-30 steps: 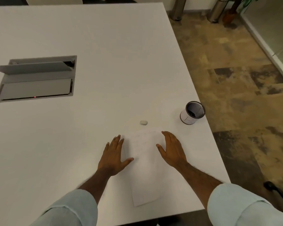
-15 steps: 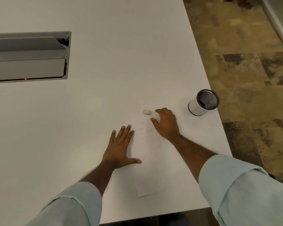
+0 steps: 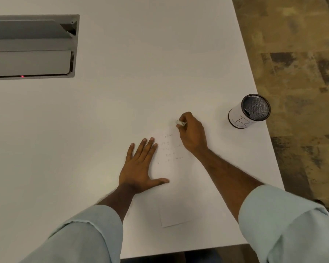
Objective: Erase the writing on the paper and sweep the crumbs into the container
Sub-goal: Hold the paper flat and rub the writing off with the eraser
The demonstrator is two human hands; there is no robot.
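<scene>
A white sheet of paper point(image 3: 176, 196) lies on the white table, with faint pencil writing point(image 3: 169, 149) on its upper part. My left hand point(image 3: 140, 166) rests flat, fingers spread, on the paper's left edge. At the paper's top edge my right hand point(image 3: 192, 133) is closed around a small white eraser point(image 3: 179, 122), which pokes out at the fingertips. A round container point(image 3: 249, 111) with a white wrap and dark mesh inside stands upright to the right, near the table's edge.
A grey cable box point(image 3: 32, 46) with its lid raised and a red light is set into the table point(image 3: 122, 82) at the far left. The table's right and near edges drop to a brown patterned floor point(image 3: 300, 63).
My right hand reached past the top of the paper and picked up the eraser that lay loose on the table. The left hand stayed flat on the paper. The view tilted down.
</scene>
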